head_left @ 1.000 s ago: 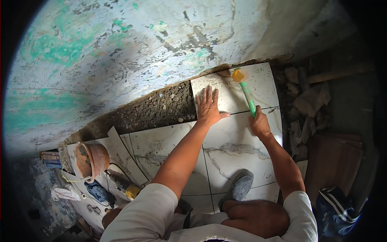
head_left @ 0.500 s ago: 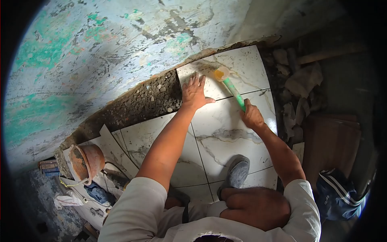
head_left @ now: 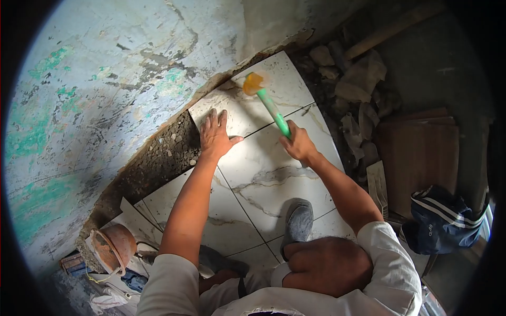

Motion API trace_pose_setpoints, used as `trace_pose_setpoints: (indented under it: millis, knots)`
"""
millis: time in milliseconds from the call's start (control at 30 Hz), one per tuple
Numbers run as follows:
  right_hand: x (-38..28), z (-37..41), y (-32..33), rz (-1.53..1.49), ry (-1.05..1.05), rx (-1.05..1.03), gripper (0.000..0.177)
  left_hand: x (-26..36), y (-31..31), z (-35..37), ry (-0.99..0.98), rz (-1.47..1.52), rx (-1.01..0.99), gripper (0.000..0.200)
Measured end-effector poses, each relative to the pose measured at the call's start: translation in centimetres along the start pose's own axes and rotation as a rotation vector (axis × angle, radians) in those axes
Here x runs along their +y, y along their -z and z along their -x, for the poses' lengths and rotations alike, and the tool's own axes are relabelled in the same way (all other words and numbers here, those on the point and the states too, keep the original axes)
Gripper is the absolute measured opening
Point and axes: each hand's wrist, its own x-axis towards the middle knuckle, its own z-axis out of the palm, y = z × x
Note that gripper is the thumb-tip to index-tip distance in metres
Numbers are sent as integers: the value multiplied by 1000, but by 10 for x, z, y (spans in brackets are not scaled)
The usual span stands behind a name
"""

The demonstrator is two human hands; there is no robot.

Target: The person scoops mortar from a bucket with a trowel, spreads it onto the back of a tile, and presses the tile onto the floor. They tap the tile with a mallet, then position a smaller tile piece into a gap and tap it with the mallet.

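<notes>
The person crouches low, a bent knee (head_left: 327, 266) filling the bottom of the view and a grey shoe (head_left: 298, 224) planted on the laid floor tiles (head_left: 263, 176), which are white with grey and brownish marble veins and thin dark joints.

Past the shoe, both bare forearms reach out from white sleeves. The left hand (head_left: 215, 134) lies open and flat, palm down, fingers spread toward the wall, on the near left corner of the farthest tile (head_left: 287, 84). That tile sits at the end of the row, tight against the foot of the wall, with the same marbled face as the others. The right hand (head_left: 298, 143) is closed around the lower end of a mallet (head_left: 273, 109). It has a bright green handle slanting up and left, and an orange-yellow head over the middle of the far tile.

To the left of the tile lies a bare bed of dark gravel (head_left: 158, 155), and behind it rises the wall (head_left: 105, 79), pale with peeling green patches.

The mallet head is smeared by blur, so I cannot tell whether it touches the tile. The right palm hides the handle's end. A rust-coloured bucket (head_left: 113, 245) at lower left is partly cut off by the left arm, and the rubble (head_left: 358, 79) to the right sinks into shadow.
</notes>
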Motion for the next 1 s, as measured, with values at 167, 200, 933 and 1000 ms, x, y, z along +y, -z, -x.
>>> trace_pose_setpoints:
  millis: [167,200,933,1000]
  knots:
    - [23,67,-2,-187,-157,-14,30,-5,-38,57,-196,44,128,85]
    - [23,73,1,-185,-185,14,31,0,-53,73,-209,64,126,85]
    - [-29,151,-94,-259,-230,-853,29,-157,-11,226,-240,-193,56,70]
    - [-38,157,-125,-90,38,-925,36,-208,-11,278,-204,-214,20,47]
